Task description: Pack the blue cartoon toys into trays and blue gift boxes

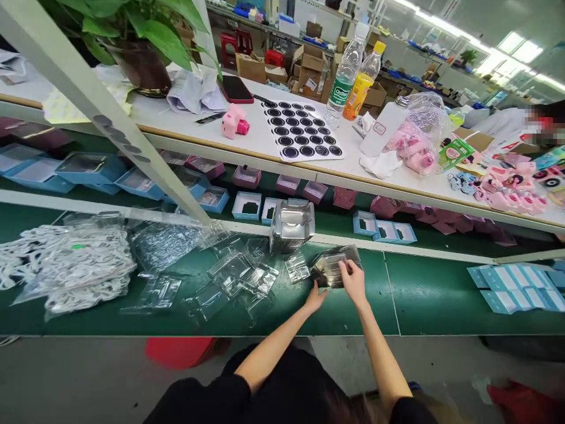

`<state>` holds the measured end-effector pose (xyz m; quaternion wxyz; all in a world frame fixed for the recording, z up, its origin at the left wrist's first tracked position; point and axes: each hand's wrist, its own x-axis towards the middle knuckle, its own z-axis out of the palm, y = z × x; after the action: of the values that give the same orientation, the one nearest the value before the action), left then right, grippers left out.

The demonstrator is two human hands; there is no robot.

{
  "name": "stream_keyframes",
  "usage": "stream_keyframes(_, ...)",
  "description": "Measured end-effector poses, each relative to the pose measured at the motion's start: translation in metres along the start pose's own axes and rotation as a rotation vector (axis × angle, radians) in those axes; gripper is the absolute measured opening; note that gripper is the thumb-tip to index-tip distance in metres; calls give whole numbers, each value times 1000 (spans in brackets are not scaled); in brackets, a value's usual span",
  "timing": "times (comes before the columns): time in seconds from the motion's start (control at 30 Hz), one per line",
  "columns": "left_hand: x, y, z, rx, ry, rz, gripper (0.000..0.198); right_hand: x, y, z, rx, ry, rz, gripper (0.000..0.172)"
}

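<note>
A nested stack of clear plastic trays point(327, 266) lies on its side on the green bench in front of me. My right hand point(353, 281) grips the stack near its right end, with thumb and fingers closed. At the lower left edge of the stack, the fingers of my left hand point(314, 299) are curled against it; part of them is hidden. Just left of the stack lies a single clear tray point(297, 268). Behind it stands a taller stack of clear trays point(291, 229). Loose clear trays point(233, 272) are scattered farther left.
A bag of white cables point(83, 265) covers the bench's left end. Light-blue boxes point(521, 285) sit at the far right. Open blue and pink boxes line the lower shelf. On the upper shelf are a sticker sheet point(302, 132), bottles point(348, 70) and a pink toy camera point(235, 122).
</note>
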<state>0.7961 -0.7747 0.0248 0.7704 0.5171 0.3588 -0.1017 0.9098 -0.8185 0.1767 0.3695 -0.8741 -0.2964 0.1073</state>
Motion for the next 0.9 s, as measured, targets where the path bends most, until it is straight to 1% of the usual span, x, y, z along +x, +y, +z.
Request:
stream_keyframes(0.07,-21,18,-17,34,-48,-70,71,-9,-21,-19,122,46,67,44)
stream_keyframes(0.1,-36,30,-29,22,-67,-58,66,-17,-31,-25,171,50,84,44)
stream_keyframes(0.13,-53,44,-43,-14,-79,-12,63,-27,-42,-29,214,40,96,43)
stream_keyframes(0.17,-72,58,-59,-73,-85,66,63,-38,-51,-30,253,23,108,42)
stream_keyframes(0.23,-112,91,-88,-181,-83,240,59,-60,-70,-23,327,-13,130,40)
stream_keyframes(0.27,-131,106,-100,-196,-100,285,55,-69,-80,-16,357,-26,136,40)
stream_keyframes(0.37,-177,145,-126,-167,-117,300,47,-90,-111,8,410,-42,145,40)
stream_keyframes(0.43,-199,159,-137,-151,-62,312,43,-98,-134,23,436,-33,153,40)
stream_keyframes(0.53,-227,167,-150,-187,68,393,34,-104,-165,38,487,-32,143,37)
stream_keyframes(0.63,-250,167,-163,-251,163,468,30,-107,-187,50,531,-70,104,33)
stream_keyframes(0.73,-265,165,-174,-313,237,506,27,-109,-199,63,575,-101,81,32)
stream_keyframes(0.9,-279,157,-185,-367,399,562,24,-111,-210,83,617,-107,27,32)
